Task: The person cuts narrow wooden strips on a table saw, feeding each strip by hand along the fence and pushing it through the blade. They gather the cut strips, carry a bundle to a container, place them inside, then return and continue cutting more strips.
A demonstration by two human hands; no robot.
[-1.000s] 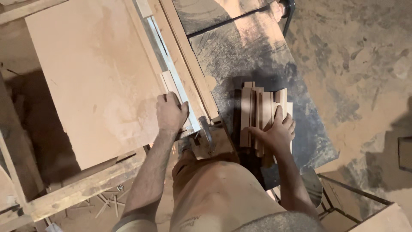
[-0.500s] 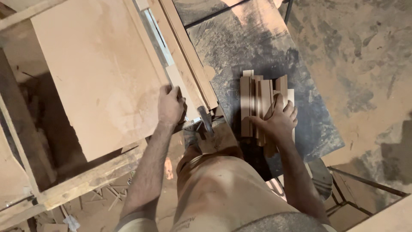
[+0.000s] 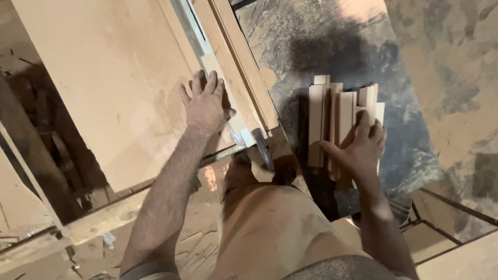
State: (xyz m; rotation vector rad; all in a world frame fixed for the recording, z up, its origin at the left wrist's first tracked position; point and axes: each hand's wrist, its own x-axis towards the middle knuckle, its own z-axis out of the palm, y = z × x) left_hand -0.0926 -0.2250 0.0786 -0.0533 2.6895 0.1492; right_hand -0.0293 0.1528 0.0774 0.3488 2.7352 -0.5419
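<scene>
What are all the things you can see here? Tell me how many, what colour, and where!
big flat board: one, pale tan, on the left, lying on a wooden frame
long wooden rail: one, light brown, along the board's right edge
metal strip: one, silver-grey, between board and rail
round saw blade: one, grey metal, at the near end of the rail
dark table top: one, grey-black and dusty, on the right
short wooden strips: a stack, exact count unclear, light brown, on the dark table top
sawdust floor: tan, far right
left hand: one, flat on the board's right edge
right hand: one, resting on the short wooden strips
</scene>
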